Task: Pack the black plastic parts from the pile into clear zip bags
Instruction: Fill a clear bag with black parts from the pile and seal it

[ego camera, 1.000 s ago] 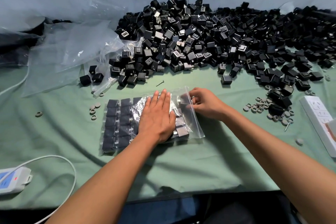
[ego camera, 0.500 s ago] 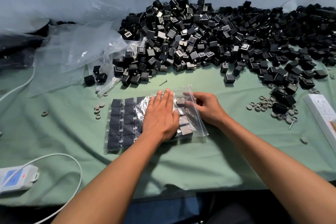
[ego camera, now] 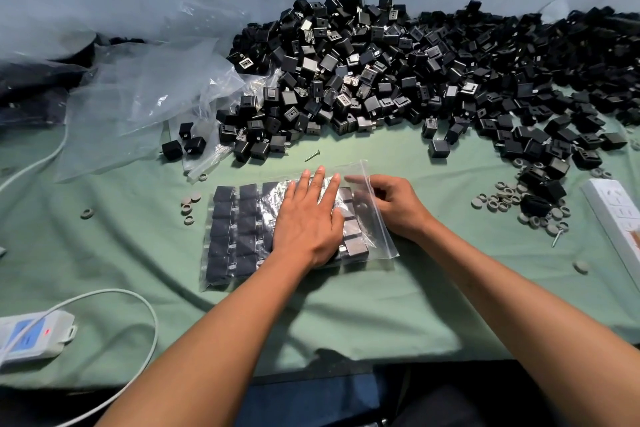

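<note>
Loose screw between pile and zip bag; washers right

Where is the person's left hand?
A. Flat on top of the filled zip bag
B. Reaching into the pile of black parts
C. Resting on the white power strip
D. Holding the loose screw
A: the left hand lies palm down, fingers straight, on the bag of parts.
</note>
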The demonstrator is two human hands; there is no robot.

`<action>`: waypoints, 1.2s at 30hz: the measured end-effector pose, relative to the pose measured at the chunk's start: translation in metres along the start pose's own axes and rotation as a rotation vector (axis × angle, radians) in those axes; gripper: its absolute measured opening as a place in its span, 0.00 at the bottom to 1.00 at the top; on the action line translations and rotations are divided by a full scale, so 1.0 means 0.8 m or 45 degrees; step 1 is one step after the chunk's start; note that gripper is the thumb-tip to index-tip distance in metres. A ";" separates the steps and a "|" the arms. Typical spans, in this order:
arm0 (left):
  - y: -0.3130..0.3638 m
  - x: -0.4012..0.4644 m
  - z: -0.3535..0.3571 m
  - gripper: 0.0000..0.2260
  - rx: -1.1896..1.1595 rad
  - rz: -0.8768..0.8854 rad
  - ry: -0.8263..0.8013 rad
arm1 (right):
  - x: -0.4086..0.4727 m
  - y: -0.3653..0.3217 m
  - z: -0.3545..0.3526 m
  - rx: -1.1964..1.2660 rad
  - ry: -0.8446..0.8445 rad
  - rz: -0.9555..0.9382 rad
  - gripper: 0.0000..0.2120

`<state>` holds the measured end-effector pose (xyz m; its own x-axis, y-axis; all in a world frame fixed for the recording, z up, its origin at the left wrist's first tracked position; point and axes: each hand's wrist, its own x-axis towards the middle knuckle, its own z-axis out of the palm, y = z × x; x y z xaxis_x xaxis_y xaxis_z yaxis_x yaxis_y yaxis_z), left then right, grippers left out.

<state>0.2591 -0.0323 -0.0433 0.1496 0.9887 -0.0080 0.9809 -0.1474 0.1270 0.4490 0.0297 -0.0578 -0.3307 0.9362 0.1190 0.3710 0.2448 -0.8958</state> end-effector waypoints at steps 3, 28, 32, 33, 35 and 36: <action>0.000 -0.001 0.000 0.30 -0.011 0.002 0.004 | 0.001 0.002 -0.002 -0.003 0.070 0.040 0.04; -0.002 0.000 0.005 0.28 -0.029 -0.001 0.041 | 0.038 0.036 -0.110 -0.791 0.502 0.381 0.13; -0.003 0.001 0.007 0.30 -0.020 -0.010 0.032 | 0.024 0.020 -0.098 -0.614 0.347 0.145 0.15; -0.003 0.001 0.008 0.31 -0.019 -0.017 0.029 | 0.021 0.013 -0.093 -0.549 0.254 0.122 0.20; -0.002 0.002 0.010 0.32 -0.026 -0.026 0.031 | 0.018 0.001 -0.078 -0.443 0.135 0.077 0.20; -0.001 0.001 0.010 0.33 -0.043 -0.029 0.038 | 0.018 -0.003 -0.070 -0.406 0.097 0.054 0.17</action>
<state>0.2591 -0.0312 -0.0517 0.1228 0.9923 0.0184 0.9792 -0.1242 0.1604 0.4921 0.0564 -0.0301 -0.2476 0.9605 0.1270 0.6398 0.2606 -0.7230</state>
